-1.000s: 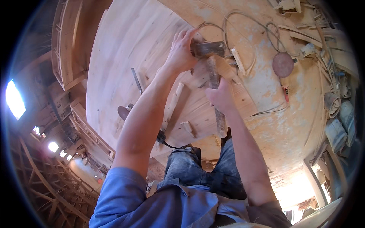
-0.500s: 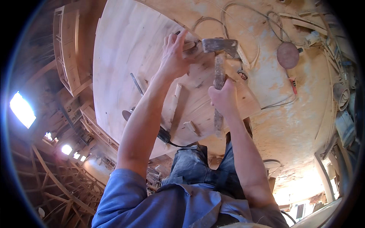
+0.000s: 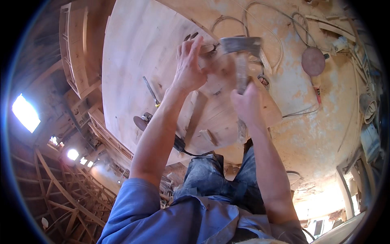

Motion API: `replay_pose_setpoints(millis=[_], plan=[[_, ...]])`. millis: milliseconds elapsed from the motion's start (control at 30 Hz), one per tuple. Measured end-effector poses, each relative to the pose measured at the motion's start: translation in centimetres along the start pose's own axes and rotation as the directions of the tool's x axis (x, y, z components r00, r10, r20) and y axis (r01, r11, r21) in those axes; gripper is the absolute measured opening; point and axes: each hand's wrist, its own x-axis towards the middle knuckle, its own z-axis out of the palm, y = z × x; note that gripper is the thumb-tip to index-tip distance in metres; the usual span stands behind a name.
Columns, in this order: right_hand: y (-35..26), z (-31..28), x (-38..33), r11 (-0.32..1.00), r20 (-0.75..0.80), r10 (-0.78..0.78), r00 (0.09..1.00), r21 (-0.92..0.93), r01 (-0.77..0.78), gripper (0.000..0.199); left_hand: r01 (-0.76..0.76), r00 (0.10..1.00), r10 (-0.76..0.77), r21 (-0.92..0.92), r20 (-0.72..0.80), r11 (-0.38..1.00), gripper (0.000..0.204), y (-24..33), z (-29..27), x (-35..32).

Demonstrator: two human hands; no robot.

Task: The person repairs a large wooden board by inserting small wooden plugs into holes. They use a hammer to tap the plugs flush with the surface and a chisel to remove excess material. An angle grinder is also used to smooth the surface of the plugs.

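In my right hand is the pale, worn wooden handle of a hammer. Its broad dark metal head is slightly smeared and is over the wooden panel's far right edge. My left hand is at the far part of the large pale wooden panel, index finger stretched out and thumb apart. Just beyond its fingertips lie a small pale oval piece and dark slim pieces. What is under the palm is hidden.
A wooden strip, a small block, a metal rod-like tool and a disc power tool are on the panel. A round sander and looped cables lie on the dusty floor. Wooden frames stand left.
The hammer and my right hand have shifted slightly right, and its head has turned a little. My left hand keeps about the same place on the panel; the whole view has shifted slightly.
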Motion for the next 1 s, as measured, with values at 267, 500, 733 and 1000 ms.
replay_pose_setpoints(millis=[267,500,733,1000], plan=[[-0.9,-0.4,-0.4,0.984,0.061,0.038,0.997,0.173,-0.048,0.029,0.054,0.997,-0.05,0.067,-0.06,0.996,0.106,-0.5,-0.3,-0.5],[-0.9,0.3,-0.4,0.988,0.08,0.043,0.996,0.147,-0.055,0.032,0.121,0.992,-0.123,0.078,0.029,0.99,0.113,-0.1,-0.8,0.5],[0.5,0.9,0.2,1.0,0.053,-0.018,0.998,-0.023,0.019,0.033,0.004,0.982,-0.022,-0.098,-0.185,0.995,0.099,-1.4,0.8,-2.5],[-1.3,0.1,-2.6,0.845,0.017,-0.35,0.936,-0.426,0.324,0.039,0.302,0.838,-0.257,0.018,-0.482,0.953,0.073,-3.8,2.9,-11.7]])
